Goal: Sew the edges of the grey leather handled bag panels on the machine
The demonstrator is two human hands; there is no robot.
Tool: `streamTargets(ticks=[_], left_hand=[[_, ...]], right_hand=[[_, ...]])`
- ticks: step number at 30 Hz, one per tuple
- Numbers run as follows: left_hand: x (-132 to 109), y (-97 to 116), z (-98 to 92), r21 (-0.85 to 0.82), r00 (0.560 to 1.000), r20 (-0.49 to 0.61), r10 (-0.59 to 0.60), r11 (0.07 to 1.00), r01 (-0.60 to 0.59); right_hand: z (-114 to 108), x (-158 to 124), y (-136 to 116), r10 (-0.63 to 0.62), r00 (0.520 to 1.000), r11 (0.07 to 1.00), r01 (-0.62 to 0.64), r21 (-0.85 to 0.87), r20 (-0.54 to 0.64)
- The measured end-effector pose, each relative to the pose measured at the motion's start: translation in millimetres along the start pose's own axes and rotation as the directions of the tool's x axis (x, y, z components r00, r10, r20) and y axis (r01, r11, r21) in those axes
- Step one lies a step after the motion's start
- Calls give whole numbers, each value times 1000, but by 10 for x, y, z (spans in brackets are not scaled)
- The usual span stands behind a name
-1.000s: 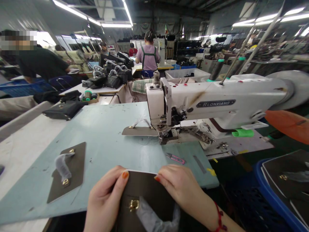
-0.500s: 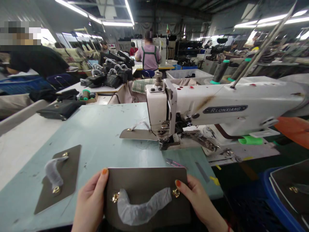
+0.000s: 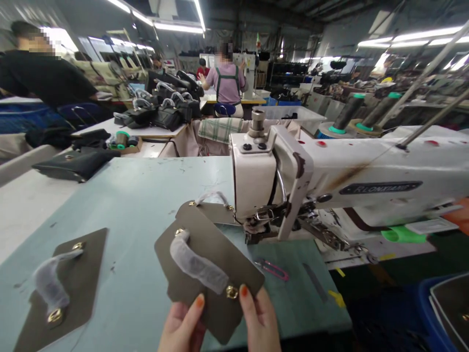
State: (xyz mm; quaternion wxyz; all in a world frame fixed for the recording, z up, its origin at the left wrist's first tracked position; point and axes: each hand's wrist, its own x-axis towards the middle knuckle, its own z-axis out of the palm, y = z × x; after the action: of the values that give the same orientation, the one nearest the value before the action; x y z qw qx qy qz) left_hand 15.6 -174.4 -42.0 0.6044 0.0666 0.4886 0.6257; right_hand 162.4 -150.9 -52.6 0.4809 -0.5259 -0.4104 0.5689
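Note:
Between my two hands is a grey-brown bag panel [image 3: 220, 249], tilted, with a plastic-wrapped handle [image 3: 200, 268] fixed to it by gold rings. My left hand [image 3: 185, 322] grips its lower edge, thumb on top. At the lower right corner, my right hand [image 3: 258, 318] pinches it near a gold ring. A similar panel [image 3: 86, 288] lies flat at the left of the table. Behind the held one, another panel [image 3: 216, 213] rests beside the needle area of the white sewing machine [image 3: 256, 181].
Pink-handled thread snips [image 3: 274, 270] and a grey strip [image 3: 315, 282] lie on the pale green tabletop [image 3: 146, 190]. A blue bin [image 3: 425, 303] stands at the lower right. Black bags [image 3: 168, 115] are piled on a table behind. Co-workers sit farther back.
The panel has turned from level to slanted and risen toward the machine. My left hand has shifted right to its lower edge; both hands are now closer together. The view has shifted.

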Motion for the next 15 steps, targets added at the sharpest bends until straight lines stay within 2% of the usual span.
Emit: streamTargets(ticks=[2,5,8,12,15], left_hand=[[70,3,111,65,997,-70,-9,998,14],[211,176,196,129,999,-39,-10,992,15],[368,397,249,204,999,8,-34,978,31],[624,591,368,285,990,100,-104,956,71],[800,677,506,332,974,179,-141,940,75]], right_hand=[[70,71,-38,39,986,999,-38,-6,159],[-32,275,-186,89,946,992,-56,-115,311],[-167,474,-349,134,923,976,-59,-212,362],[-189,625,-431,166,886,970,-68,-231,433],[-159,706,-374,142,904,977,-63,-204,402]])
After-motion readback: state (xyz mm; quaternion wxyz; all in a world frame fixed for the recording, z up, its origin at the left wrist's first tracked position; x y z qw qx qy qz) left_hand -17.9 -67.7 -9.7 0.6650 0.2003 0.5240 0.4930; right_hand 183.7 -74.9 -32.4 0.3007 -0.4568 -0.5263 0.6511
